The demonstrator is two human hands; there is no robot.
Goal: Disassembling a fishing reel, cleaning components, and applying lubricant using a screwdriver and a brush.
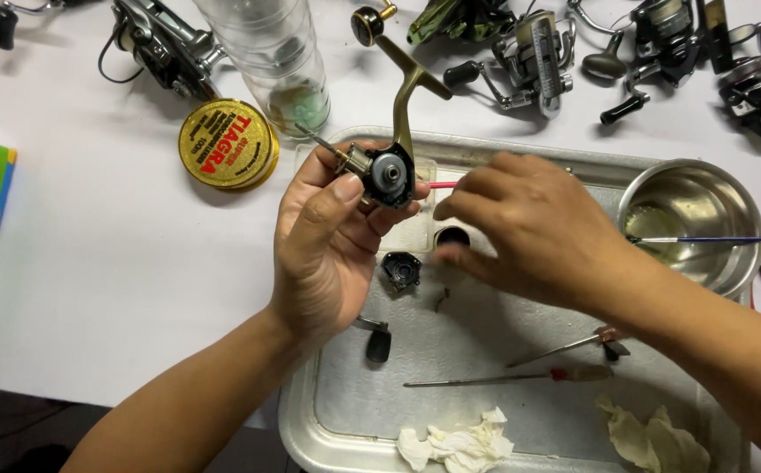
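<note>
My left hand (328,245) grips a partly dismantled fishing reel body (387,173), its bronze stem and foot pointing up and away. A thin shaft sticks out of the body to the left. My right hand (529,232) is just right of the reel, fingers pinched on a thin pink stick (443,185) whose tip points at the reel. Both hands hover over a metal tray (310,420). Below the reel, a small black reel part (401,271) lies on the tray.
On the tray lie a steel bowl (691,223) with a blue-handled brush (713,239), two screwdrivers (520,377), crumpled tissues (459,442) and a black knob (378,342). Behind it stand a clear plastic jar (275,61), a gold line spool (227,144) and several reels (529,52).
</note>
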